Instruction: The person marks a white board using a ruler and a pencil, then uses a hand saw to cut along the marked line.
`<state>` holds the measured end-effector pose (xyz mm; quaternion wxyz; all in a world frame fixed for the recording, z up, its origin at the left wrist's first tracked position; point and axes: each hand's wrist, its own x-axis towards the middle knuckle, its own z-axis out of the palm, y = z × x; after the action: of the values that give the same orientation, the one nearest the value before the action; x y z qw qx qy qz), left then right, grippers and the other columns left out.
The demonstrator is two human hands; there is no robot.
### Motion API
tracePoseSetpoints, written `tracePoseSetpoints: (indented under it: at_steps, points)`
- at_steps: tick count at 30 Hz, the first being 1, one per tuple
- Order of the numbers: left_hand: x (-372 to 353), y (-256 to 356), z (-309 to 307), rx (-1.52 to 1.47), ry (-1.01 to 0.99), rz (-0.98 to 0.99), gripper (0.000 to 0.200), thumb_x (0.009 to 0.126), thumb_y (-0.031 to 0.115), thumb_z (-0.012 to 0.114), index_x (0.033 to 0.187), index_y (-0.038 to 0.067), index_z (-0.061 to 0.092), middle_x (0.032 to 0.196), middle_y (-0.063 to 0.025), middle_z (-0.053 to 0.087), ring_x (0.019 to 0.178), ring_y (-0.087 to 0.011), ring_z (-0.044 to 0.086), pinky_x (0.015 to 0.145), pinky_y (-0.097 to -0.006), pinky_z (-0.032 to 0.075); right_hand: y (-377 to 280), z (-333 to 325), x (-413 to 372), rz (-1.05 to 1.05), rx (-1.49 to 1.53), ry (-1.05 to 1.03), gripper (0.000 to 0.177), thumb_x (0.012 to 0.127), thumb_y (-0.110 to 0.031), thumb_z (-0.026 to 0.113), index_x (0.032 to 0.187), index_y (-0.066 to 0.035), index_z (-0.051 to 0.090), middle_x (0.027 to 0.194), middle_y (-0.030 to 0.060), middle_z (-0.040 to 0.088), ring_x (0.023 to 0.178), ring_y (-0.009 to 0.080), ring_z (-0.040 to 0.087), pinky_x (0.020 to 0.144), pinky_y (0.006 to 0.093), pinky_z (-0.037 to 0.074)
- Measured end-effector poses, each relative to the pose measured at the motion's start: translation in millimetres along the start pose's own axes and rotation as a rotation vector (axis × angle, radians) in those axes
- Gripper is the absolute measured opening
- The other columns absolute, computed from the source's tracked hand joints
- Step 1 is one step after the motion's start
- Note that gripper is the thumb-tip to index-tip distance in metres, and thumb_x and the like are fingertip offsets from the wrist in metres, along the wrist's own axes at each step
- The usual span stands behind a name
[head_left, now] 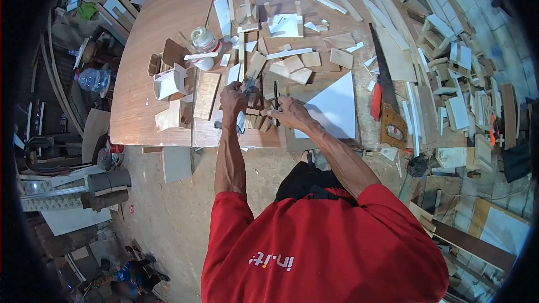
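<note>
A: Nearest the lens: red shirt, both forearms reaching up to the table edge.

B: Left hand?

A: Fingers closed around a grey tool; its kind cannot be told. The hand sits over the blocks at the table's near edge.

B: Right hand?

A: At 3 o'clock from the left, close by. Fingers pinched narrow on a thin dark tool, which points to 12 o'clock. The blocks lie between the two hands, touching or nearly touching both.

B: Surroundings?

A: White panel just beside the right hand at 3 o'clock. Saw beyond it, handle toward the person. Jar at 11 o'clock from the left hand, with offcuts scattered from 12 to 2.

B: Risks, as judged?

A: First, the hands work close together, so a slip of the dark tool on a small block could run it into the left fingers. Second, the blocks are loose and crowd the edge, and a sideways push could knock some to the floor. Third, the saw blade lies within a wide sweep of the right forearm.
</note>
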<state>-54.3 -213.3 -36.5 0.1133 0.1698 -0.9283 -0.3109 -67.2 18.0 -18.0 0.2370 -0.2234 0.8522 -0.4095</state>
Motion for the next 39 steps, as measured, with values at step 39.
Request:
tracePoseSetpoints:
  at_steps: [39]
  points:
    - [-65.6, 108.2, 51.0, -0.042, -0.091, 0.418, 0.031, 0.077, 0.01, 0.068, 0.108, 0.009, 0.065, 0.111, -0.0172, 0.059, 0.101, -0.0391, 0.056, 0.084, -0.0453, 0.05, 95.4, -122.1, -165.8, 0.272, -0.448, 0.898, 0.021, 0.085, -0.011, 0.063, 0.106, -0.007, 0.061, 0.101, 0.014, 0.061, 0.099, 0.0331, 0.059, 0.086, 0.0433, 0.047]
